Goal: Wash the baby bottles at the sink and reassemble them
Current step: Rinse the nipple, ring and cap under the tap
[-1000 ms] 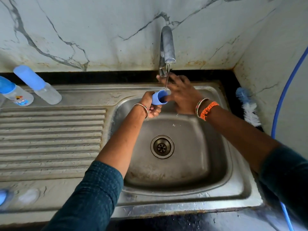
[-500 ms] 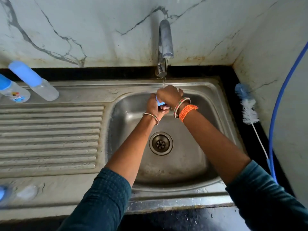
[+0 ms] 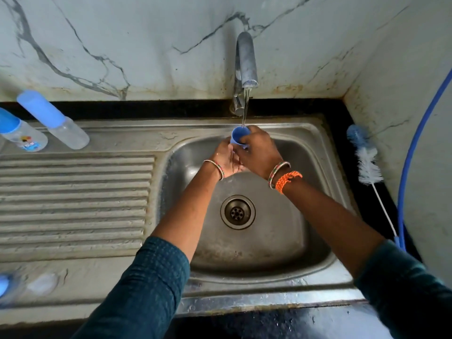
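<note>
Water from the steel tap (image 3: 247, 62) runs into a small blue plastic bottle cap (image 3: 239, 135), mouth up over the steel sink (image 3: 269, 241), fingers of both the left hand (image 3: 226, 159) and right hand (image 3: 260, 152) curled round it. Two clear baby bottles (image 3: 69, 132) with blue caps lie on the drainboard; one's (image 3: 23, 137) printed label seems a cartoon, unreadable.

Blue cap (image 3: 239, 135), grey-veined marble wall (image 3: 122, 45)

Steel sink drainboard (image 3: 73, 192): two capped baby bottles (image 3: 52, 119) (image 3: 22, 132) lie at its rear left. Black worktop (image 3: 342, 123), right: bottle brush (image 3: 367, 162).
</note>
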Motion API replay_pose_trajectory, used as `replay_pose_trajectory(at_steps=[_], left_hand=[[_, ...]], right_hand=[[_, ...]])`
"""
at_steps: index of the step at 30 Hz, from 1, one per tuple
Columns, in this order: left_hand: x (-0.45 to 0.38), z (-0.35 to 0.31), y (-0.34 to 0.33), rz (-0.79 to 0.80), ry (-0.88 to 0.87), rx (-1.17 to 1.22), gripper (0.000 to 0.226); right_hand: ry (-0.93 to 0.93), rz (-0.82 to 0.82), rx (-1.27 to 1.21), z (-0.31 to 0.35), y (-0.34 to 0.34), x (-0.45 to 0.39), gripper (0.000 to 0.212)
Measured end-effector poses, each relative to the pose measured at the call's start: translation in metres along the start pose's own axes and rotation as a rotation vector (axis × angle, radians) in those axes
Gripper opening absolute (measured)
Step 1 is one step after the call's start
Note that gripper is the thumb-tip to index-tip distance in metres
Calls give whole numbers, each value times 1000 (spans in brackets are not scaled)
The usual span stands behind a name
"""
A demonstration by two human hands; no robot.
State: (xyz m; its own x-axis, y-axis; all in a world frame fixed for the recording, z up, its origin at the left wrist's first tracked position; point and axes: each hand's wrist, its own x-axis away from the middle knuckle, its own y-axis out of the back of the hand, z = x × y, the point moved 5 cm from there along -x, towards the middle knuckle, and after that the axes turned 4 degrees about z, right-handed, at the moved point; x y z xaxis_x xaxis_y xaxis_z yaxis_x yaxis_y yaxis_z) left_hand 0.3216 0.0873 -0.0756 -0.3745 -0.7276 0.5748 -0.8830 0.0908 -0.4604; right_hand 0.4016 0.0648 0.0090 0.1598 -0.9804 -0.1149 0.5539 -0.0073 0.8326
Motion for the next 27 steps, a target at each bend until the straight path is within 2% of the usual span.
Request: replay_pose_trajectory(at_steps=[2,3,6,7,10,12,14,16,18,20,22,24,27], left_hand=[[-5,5,3,-19,36,-183,56],[-7,6,9,-81,35,-187,61],[-2,7,35,-300,-2,-121,53],[-2,8,44,-324,-10,-130,48],[3,5,57,-307,-21,-108,39],[8,5,56,-282,-13,-109,35],[12,0,46,-214,-50,-89,28],[15,-8,35,-123,-106,-60,22],[20,-15,24,-58,-138,-50,18],[24,-19,17,-13,-154,-40,14],[24,-20,16,19,-132,-134,11],[22,-21,18,-14,-140,-277,15],[24,-34,20,-121,-346,-398,15]], right_hand=[[-45,-190,31,-4,0,7,30],[-74,-193,29,-8,-7,8,30],[-267,145,51,-30,-55,18,34],[-292,147,27,-34,-62,21,34],[-201,-18,-69,-32,-59,17,25],[-239,86,-121,-33,-60,10,17],[-351,55,-395,-31,-55,3,13],[-516,31,-1002,-26,-51,-3,19],[-623,206,-1527,-12,-53,-8,20],[-687,321,-1695,-8,-49,-11,24],[-787,326,-1723,-14,-44,-12,28],[-852,343,-1705,-18,-44,-10,26],[-765,421,-1499,-20,-39,-11,13]])
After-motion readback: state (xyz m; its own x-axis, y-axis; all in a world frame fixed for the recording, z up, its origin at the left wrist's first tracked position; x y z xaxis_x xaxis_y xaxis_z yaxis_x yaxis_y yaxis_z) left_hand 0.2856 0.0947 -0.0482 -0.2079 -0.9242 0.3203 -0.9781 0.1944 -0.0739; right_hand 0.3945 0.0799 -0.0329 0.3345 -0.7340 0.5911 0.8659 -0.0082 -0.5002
